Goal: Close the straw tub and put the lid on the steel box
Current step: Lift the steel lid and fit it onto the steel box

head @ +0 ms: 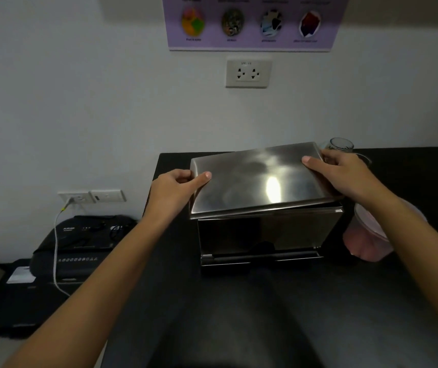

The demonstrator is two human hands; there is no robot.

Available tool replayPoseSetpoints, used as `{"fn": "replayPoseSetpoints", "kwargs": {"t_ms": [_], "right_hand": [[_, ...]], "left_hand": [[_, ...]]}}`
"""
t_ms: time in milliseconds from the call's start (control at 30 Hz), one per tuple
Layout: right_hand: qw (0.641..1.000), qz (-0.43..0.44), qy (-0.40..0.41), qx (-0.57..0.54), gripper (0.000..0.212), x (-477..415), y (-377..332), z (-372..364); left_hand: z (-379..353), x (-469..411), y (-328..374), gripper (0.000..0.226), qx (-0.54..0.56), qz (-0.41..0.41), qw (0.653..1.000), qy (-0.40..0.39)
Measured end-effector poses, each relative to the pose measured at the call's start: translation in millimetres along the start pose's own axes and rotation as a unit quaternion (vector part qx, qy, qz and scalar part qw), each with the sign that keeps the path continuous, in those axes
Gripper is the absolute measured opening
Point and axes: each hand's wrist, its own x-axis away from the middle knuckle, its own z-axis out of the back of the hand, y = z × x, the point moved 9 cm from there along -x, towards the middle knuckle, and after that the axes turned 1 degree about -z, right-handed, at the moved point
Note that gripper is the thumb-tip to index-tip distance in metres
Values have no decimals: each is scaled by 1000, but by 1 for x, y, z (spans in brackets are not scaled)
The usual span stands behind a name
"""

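A shiny steel lid (260,179) sits tilted on top of the steel box (265,235), its left side lower and slightly askew on the rim. My left hand (178,185) grips the lid's left edge, thumb on top. My right hand (337,168) grips the right edge, thumb on top as well. The translucent pink straw tub (366,243) stands just right of the box with its lid on, partly hidden behind my right forearm.
The box stands on a black table (265,314) against a white wall. A clear glass (341,145) stands behind my right hand. A black shredder (80,248) with a white cable sits lower left. Wall sockets (248,73) are above the box.
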Motion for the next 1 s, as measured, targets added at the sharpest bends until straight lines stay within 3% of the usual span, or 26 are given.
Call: {"fn": "replayPoseSetpoints", "kwargs": {"t_ms": [267,600,1000], "right_hand": [[1000,-4,-10,0,50,-7,8,6],[1000,-4,-7,16,50,-11,20,6],[987,10,-25,161,60,-11,30,-9]], "left_hand": [[-9,-5,3,60,-30,16,999,-15],[-13,-3,11,53,-79,-17,997,-14],[-15,-8,5,56,-86,-22,996,-5]]}}
